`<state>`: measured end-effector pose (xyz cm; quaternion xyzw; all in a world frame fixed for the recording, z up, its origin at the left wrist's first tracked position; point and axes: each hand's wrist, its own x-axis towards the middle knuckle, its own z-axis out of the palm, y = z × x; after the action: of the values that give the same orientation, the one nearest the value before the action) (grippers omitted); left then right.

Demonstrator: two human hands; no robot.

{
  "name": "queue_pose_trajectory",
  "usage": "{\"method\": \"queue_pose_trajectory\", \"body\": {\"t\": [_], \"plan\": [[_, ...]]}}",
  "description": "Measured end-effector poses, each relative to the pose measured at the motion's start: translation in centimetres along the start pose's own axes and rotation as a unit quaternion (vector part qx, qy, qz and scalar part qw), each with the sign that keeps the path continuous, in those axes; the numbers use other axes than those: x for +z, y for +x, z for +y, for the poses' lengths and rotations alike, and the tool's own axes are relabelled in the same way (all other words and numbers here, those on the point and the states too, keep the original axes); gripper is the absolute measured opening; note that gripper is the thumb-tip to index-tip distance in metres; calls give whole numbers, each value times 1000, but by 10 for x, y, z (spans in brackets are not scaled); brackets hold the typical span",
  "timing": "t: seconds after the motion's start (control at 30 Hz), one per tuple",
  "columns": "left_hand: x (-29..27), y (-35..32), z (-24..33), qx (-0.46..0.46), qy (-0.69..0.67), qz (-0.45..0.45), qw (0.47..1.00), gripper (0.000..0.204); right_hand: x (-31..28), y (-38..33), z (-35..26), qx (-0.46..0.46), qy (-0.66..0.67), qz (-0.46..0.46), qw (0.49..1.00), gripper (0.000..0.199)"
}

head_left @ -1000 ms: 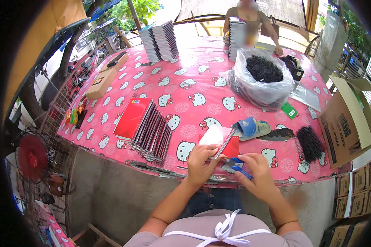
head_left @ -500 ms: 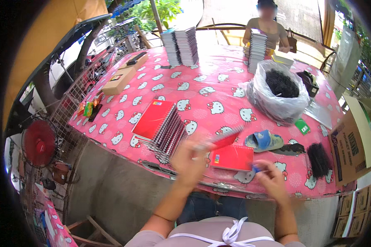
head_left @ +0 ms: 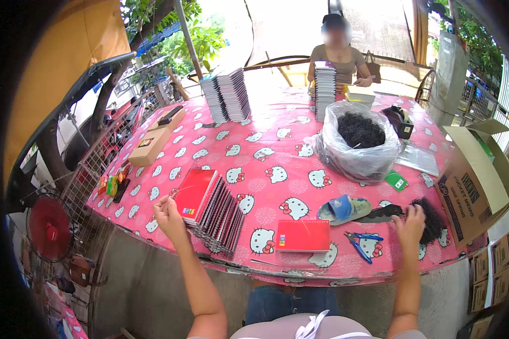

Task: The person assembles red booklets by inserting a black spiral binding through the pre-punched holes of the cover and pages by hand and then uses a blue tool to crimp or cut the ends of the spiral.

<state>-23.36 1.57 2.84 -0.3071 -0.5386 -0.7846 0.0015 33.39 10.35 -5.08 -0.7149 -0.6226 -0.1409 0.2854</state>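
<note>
My left hand (head_left: 169, 217) is beside the left edge of a stack of red spiral notebooks (head_left: 197, 195). Its fingertips are pinched together near the top cover; what they hold, if anything, is too small to make out. My right hand (head_left: 411, 226) reaches to a bunch of black spiral coils (head_left: 430, 220), fingers apart at its left side. Between my hands one red notebook (head_left: 303, 236) lies flat near the table's front edge. Blue-handled pliers (head_left: 361, 246) lie to its right with handles spread.
A blue and tan slipper (head_left: 345, 209) lies beyond the pliers. Farther back stand a plastic bag (head_left: 328, 148) of black coils and tall notebook stacks (head_left: 232, 96). A cardboard box (head_left: 464, 195) is at the right. Across the table (head_left: 266, 198) sits another person (head_left: 339, 59).
My left hand has moved left to the stack, and the notebook it held is out of it. My right hand has let go of the pliers and moved right to the coils.
</note>
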Motion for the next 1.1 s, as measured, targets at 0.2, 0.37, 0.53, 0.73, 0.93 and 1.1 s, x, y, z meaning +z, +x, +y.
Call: {"method": "queue_pose_trajectory", "body": {"t": [0.2, 0.37, 0.53, 0.73, 0.93, 1.1], "plan": [[26, -35, 77, 180, 70, 26, 981, 33, 39, 17, 84, 25, -133, -80, 988, 31], [89, -128, 111, 171, 19, -458, 872, 36, 24, 27, 67, 2, -136, -110, 985, 18], [154, -178, 4, 177, 351, -613, 685, 23, 25, 31, 64, 14, -55, -128, 990, 22], [163, -167, -14, 29, 225, -642, 732, 27, 3, 36, 52, 42, 21, -77, 996, 18], [149, -172, 34, 177, 158, -527, 816, 14, -13, 22, 15, -64, 109, -36, 991, 28], [120, -187, 54, 203, 235, -447, 839, 20, -49, -24, -105, -92, 468, -194, 857, 23]]}}
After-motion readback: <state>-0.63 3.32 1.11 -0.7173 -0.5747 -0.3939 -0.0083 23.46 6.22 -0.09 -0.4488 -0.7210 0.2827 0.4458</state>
